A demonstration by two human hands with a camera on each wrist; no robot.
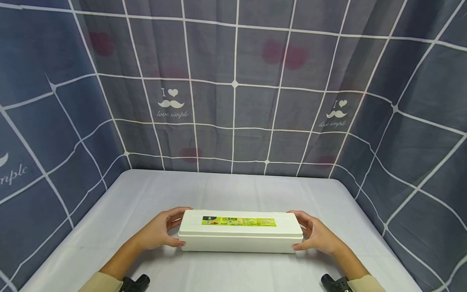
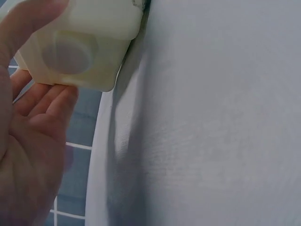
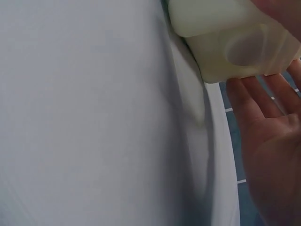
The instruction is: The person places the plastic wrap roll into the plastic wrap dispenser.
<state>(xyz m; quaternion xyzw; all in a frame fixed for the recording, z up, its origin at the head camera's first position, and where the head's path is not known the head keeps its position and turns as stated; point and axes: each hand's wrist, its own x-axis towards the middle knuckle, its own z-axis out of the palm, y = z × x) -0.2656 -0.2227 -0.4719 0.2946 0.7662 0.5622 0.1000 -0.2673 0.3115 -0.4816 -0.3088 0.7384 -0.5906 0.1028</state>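
A long cream plastic cling film box point(image 1: 240, 241) lies crosswise on the white-covered table, its lid down. A yellow-green label point(image 1: 238, 221) runs along the top. My left hand point(image 1: 163, 229) grips the box's left end, thumb at the front corner and fingers behind. At the opposite end my right hand point(image 1: 316, 233) holds it the same way. In the left wrist view, fingertips point(image 2: 63, 101) touch the end of the box point(image 2: 108, 66), where a round shape shows dimly through the wall. The right wrist view has the other end point(image 3: 211, 56) between thumb and fingers.
A white cloth point(image 1: 233, 188) covers the table. Blue-grey curtains point(image 1: 255, 105) with white grid lines stand behind it and on both sides. Black wrist straps with small devices point(image 1: 136, 283) sit on both wrists, below beige sleeves.
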